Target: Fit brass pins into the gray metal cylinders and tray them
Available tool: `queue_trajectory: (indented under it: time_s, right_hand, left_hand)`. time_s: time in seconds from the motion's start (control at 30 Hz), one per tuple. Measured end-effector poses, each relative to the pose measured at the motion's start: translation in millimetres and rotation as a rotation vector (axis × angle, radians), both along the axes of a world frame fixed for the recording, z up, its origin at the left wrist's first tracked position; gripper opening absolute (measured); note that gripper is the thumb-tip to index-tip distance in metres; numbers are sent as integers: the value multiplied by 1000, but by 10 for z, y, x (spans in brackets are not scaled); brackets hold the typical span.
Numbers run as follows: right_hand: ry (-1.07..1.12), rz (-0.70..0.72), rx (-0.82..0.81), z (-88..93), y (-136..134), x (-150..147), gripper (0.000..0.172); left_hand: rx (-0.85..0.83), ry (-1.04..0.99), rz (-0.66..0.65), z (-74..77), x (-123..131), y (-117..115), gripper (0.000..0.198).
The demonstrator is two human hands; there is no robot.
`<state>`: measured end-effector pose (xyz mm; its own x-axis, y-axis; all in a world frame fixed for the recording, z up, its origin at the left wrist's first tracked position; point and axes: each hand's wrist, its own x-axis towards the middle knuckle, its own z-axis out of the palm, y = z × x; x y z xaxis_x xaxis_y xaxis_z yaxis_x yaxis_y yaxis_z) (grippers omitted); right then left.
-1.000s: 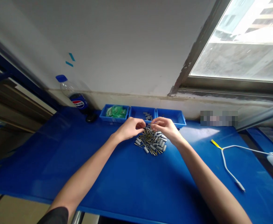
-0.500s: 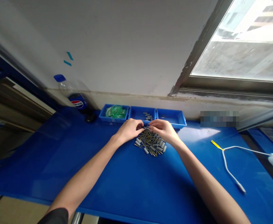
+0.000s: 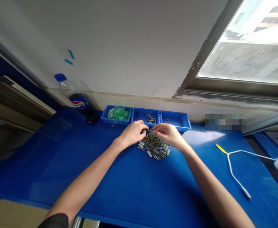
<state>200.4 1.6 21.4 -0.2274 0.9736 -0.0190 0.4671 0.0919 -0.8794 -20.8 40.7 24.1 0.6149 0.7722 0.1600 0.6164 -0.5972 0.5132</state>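
Observation:
A pile of thin brass-and-dark metal pins (image 3: 152,142) mixed with short grey cylinders (image 3: 168,152) lies on the blue table (image 3: 120,193). At the pile's far left edge, my left hand (image 3: 134,132) is closed, its fingertips pinched together. My right hand (image 3: 167,134) faces it from the far right side, also closed with thumb and fingers drawn in. Only a small gap separates the two sets of fingertips, low over the pile. Whatever lies between the fingers is too small and too hidden to make out.
Behind the hands stand three blue bins: the left bin (image 3: 103,117) holds green plastic packaging, the middle bin (image 3: 139,113) several grey cylinders, the right bin (image 3: 182,119) a few thin pins. A cola bottle (image 3: 78,100) stands back left. A white cable (image 3: 231,169) lies at right.
Both hands stay over the far edge of the pile, with their fingertips shifted slightly. The whole view has moved a little; the bins and the pile look the same.

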Motion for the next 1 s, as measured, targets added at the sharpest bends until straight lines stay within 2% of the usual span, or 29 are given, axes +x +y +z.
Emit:
queue_trajectory:
  time_s: [0.2,0.33,0.4,0.5,0.6,0.67,0.83,1.0]
  right_hand:
    - [425,38,-260,21,-34,-28,40]
    - [630,-57,-279,-48,-35,-92,43]
    - [646,-116,-236,-74,-25,-107,41]
    - [625,-165,-171,-56,-11,-106,44]
    - [600,-170,-138,-5,-2,-89,56]
    - [575,-186,-133,20,4,-72,61]
    - [545,-214,-135,46,23,-7,48]
    - [535,-237,-136,90,37,48,39]
  left_hand:
    - [-288,-542,70,96,60,-34,13]
    - [-416,-617,53,93,62,-26,18]
    - [-392,-567,50,70,39,-5,16]
    - [-247,-322,36,33,2,23,12]
    - [-102,-16,-25,-5,-13,31,21]
    - [-51,119,-58,-34,-8,30,29]
    - [63,268,-74,-83,8,22,27]
    - [93,325,-87,-7,-14,-14,27]
